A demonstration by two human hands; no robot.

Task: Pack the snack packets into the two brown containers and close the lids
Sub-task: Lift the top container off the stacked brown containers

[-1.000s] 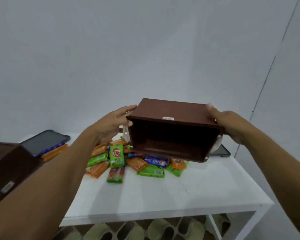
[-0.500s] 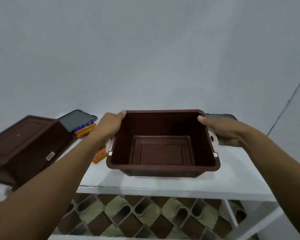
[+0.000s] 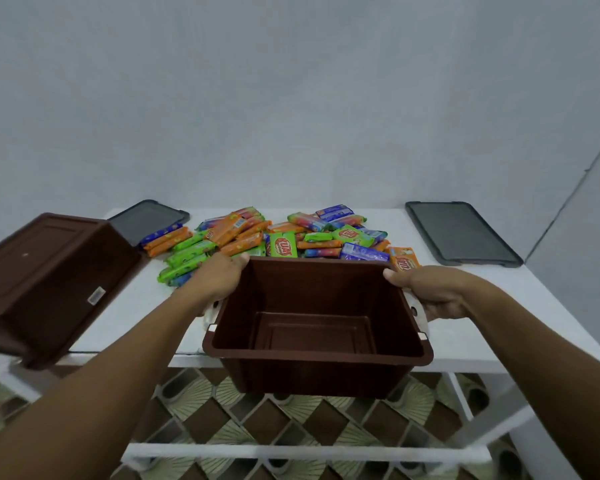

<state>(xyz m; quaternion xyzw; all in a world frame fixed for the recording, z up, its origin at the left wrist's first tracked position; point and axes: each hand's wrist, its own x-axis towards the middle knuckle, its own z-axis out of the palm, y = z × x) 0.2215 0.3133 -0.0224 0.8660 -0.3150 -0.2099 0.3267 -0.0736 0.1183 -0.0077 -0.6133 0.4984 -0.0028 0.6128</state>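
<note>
Two brown containers (image 3: 312, 375) (image 3: 42, 271), two dark lids (image 3: 149, 218) (image 3: 461, 233), two hands (image 3: 215, 282) (image 3: 430, 289), one table (image 3: 465, 341), many snack packets (image 3: 283, 245).

White surface (image 3: 465, 327): snack packets (image 3: 281, 237) heaped mid-back; left lid (image 3: 146, 218), right lid (image 3: 459, 233) at back corners; overturned container (image 3: 45, 278) (tilted) overhanging left edge.

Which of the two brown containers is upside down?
The leftmost container, tipped with its base facing up. The other container, gripped by the left hand and right hand, is mouth up and empty.
</note>
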